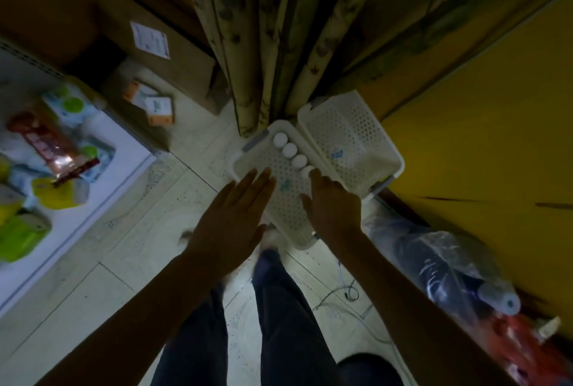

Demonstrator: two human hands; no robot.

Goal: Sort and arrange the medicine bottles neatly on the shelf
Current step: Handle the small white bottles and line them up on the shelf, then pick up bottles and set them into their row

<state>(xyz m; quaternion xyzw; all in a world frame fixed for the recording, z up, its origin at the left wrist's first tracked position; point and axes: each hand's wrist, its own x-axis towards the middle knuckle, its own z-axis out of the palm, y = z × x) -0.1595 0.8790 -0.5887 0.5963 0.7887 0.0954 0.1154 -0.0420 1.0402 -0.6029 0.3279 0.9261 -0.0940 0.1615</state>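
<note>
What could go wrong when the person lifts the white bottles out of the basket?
The white bottles stand in a tight row against the basket wall; the right hand, over the nearest one, may topple its neighbours. Only plain caps show in dim light, so sorting could mix them up. A loose cable on the floor might cause a trip.

White baskets (350, 137) on tiled floor (93, 261)
</note>
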